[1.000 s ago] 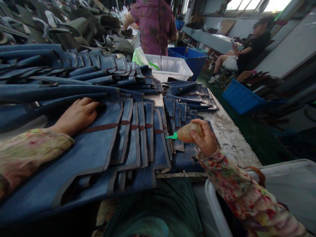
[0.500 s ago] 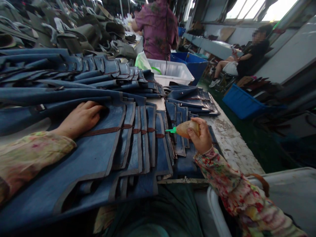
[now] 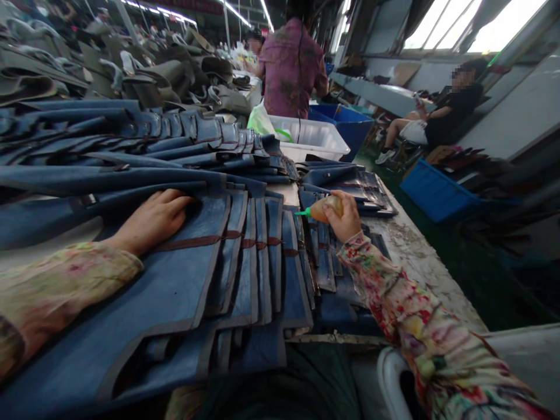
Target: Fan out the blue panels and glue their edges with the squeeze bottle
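My left hand (image 3: 153, 219) lies flat, fingers out, on the top blue leather panel (image 3: 175, 274) of a fanned, overlapping stack crossed by a brown strap (image 3: 192, 241). My right hand (image 3: 345, 219) is closed round a small tan squeeze bottle (image 3: 326, 208) with a green nozzle (image 3: 303, 213). The nozzle points left over the far edges of the fanned panels, close above them. Both sleeves are floral.
More blue panels (image 3: 345, 181) and olive bag parts (image 3: 175, 73) are piled behind. A white bin (image 3: 315, 137) and blue crates (image 3: 437, 189) stand beyond the worn table edge (image 3: 415, 256). One person stands at the back; another sits at the right. A white tub rim (image 3: 389, 373) is near me.
My right hand has carried the bottle away from me along the fanned panel edges. The view has tilted slightly. My left hand stays flat on the top panel.
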Tool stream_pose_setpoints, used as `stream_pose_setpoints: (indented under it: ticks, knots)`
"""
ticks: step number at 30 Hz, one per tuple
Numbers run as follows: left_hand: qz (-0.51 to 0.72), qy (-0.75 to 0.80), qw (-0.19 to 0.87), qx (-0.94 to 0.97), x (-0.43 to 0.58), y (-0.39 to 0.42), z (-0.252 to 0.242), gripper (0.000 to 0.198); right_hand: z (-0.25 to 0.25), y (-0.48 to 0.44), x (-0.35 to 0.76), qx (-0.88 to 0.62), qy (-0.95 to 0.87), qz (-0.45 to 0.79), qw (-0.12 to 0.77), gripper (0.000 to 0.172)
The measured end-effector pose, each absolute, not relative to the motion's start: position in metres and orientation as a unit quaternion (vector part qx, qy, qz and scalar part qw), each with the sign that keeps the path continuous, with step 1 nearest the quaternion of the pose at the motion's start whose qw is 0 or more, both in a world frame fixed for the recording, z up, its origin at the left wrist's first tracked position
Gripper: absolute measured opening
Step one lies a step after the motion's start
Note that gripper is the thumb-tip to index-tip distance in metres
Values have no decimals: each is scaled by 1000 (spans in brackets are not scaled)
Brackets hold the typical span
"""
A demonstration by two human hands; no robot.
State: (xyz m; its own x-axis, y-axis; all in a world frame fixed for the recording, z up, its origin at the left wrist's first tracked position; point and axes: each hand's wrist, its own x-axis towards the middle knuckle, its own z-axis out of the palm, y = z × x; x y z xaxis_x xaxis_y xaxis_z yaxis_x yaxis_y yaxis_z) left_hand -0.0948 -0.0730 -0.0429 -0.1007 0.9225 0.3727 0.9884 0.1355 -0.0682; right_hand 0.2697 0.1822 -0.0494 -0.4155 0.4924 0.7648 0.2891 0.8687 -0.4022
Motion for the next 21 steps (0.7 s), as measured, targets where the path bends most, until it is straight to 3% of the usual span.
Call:
stream_pose_setpoints:
  ticks: [8,15,21]
  knots:
    - [-90,-728,172,-657,-94,-73,-43,46,-47,210,252,-282,-820,109,487,44]
    - [-93,-727,171,-658,-96,-71,-45,47,-35,207,270,-374,-795,257,404,62]
    - [-96,-728,174,-657,-96,-72,-45,46,-30,202,258,-358,-788,249,435,67]
